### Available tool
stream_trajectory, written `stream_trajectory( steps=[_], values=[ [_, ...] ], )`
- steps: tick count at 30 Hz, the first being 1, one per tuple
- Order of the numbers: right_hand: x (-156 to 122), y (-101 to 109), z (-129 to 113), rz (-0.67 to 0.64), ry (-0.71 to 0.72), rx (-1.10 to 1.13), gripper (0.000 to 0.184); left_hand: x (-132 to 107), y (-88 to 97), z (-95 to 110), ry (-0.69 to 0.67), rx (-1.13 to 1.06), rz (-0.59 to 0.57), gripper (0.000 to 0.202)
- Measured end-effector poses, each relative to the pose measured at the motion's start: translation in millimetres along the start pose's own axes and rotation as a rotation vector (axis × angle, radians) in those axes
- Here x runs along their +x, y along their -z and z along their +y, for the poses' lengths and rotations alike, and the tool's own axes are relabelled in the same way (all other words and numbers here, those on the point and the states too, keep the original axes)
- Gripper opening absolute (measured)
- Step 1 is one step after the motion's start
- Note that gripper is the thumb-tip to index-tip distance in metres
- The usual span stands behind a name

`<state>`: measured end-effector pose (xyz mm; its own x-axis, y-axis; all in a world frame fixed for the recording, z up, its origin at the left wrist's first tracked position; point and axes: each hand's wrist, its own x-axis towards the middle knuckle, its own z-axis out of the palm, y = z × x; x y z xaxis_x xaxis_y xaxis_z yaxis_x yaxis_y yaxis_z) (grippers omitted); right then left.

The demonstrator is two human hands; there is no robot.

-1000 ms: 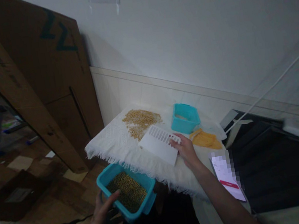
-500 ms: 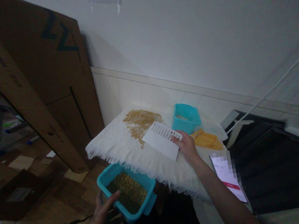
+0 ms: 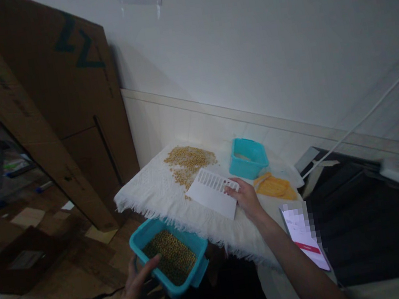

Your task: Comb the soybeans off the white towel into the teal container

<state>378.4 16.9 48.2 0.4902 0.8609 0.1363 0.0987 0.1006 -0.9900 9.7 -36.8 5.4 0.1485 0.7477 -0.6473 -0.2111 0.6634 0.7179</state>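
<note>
the left hand (image 3: 133, 285) holds a blue tub (image 3: 181, 287) of beans (image 3: 173, 255) just before the cloth-covered surface (image 3: 144, 183). the right hand (image 3: 244, 195) grips a white slotted card (image 3: 209, 196) by its end, beside loose beans (image 3: 191, 158) spread on the surface; a second tub (image 3: 247, 167) stands behind that hand.

Tub (image 3: 178, 287): blue, rectangular, open top facing up, held just off the fringed front edge of cloth (image 3: 148, 185). Beans (image 3: 174, 253) inside, yellowish to dark green, level below rim. Card (image 3: 213, 204): white, row of slots along far side, plain near half, gripped at right end, over cloth. Loose beans (image 3: 193, 157): tan, patchy spread on cloth, thinner toward card; card's left edge beside nearest ones, contact unclear.
</note>
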Motion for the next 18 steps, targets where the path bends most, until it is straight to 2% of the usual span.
stream_trajectory(
  steps=[4, 13, 18],
  values=[
    [0.5, -3.0, 1.4, 0.008, -0.011, 0.021, 0.058, -0.4, -2.4, 1.0, 0.004, 0.019, 0.042, 0.123],
    [1.6, -13.8, 4.3, -0.026, -0.145, 0.052, 0.063, 2.1, 2.3, 1.1, -0.036, -0.009, 0.094, 0.131],
    [-5.3, -24.2, 4.6, -0.066, -0.195, 0.061, 0.063, 6.8, 2.9, 1.8, -0.05, -0.01, 0.115, 0.125]
  ],
)
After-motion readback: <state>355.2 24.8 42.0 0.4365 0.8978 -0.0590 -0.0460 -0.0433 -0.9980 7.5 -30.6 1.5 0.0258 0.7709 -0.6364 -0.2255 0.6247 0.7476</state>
